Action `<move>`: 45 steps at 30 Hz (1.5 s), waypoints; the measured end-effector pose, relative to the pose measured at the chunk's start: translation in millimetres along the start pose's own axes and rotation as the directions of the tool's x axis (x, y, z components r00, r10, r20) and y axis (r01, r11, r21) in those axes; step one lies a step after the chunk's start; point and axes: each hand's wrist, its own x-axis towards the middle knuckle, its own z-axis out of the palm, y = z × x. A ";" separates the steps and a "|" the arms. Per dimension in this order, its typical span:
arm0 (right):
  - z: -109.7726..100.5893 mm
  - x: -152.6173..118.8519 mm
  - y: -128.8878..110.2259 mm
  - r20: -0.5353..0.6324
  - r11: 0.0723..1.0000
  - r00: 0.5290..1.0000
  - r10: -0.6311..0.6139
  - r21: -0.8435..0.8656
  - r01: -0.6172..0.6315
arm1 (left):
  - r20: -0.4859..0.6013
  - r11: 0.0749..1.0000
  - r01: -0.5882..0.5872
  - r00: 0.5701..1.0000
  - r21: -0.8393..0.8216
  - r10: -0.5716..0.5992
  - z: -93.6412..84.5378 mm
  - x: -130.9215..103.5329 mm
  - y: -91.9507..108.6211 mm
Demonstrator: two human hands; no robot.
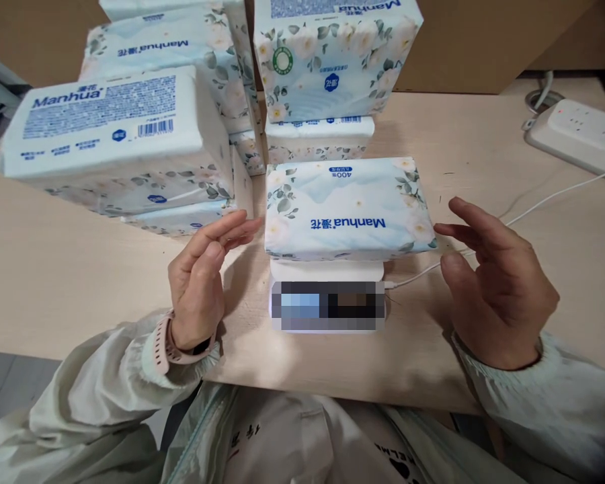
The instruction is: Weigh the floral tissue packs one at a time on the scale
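Note:
A pack of tissues with a floral print lies flat on a small white scale, whose front display is pixelated. My left hand is just off the pack's left end, fingers stretched toward it and slightly apart from it. Off the right end is my right hand, fingers spread and curved, its fingertips close to the corner; whether they touch it I cannot tell. Neither hand holds anything. A pale watch strap circles my left wrist.
Stacked tissue packs stand at the left and behind the scale. A white cable runs from the scale toward a power strip at the right. Brown cardboard stands along the back of the wooden table.

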 end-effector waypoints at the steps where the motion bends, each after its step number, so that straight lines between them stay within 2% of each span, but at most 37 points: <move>1: 0.4 0.2 -0.6 0.001 1.000 1.000 -0.004 0.001 0.004 | 0.002 1.000 -0.002 1.000 0.000 0.002 -0.4 0.0 -0.4; 19: 4.6 4.1 2.7 -0.029 0.986 0.992 -0.121 -0.116 0.117 | 0.010 0.998 -0.051 0.999 -0.044 0.052 -1.0 1.0 1.5; 30: 7.7 7.3 7.4 -0.082 0.990 0.995 -0.050 -0.139 0.038 | 0.008 0.990 -0.141 0.990 0.008 0.141 -5.6 0.3 -0.6; 35: 11.2 11.5 5.7 -0.140 0.976 0.978 -0.156 -0.173 0.132 | 0.005 0.981 -0.191 0.982 0.038 0.191 -6.5 2.2 -3.1; 39: 16.1 14.4 3.1 -0.110 0.973 0.984 -0.142 -0.198 0.118 | 0.005 0.961 -0.275 0.961 0.010 0.275 -7.3 6.5 -8.6; 43: 20.6 15.2 1.0 -0.149 0.964 0.968 -0.200 -0.205 0.167 | 0.043 0.966 -0.260 0.965 -0.004 0.260 -9.4 7.1 -10.6; 45: 21.4 14.5 -0.5 -0.142 0.969 0.973 -0.185 -0.189 0.156 | 0.063 0.967 -0.256 0.965 -0.007 0.256 -10.0 5.5 -9.8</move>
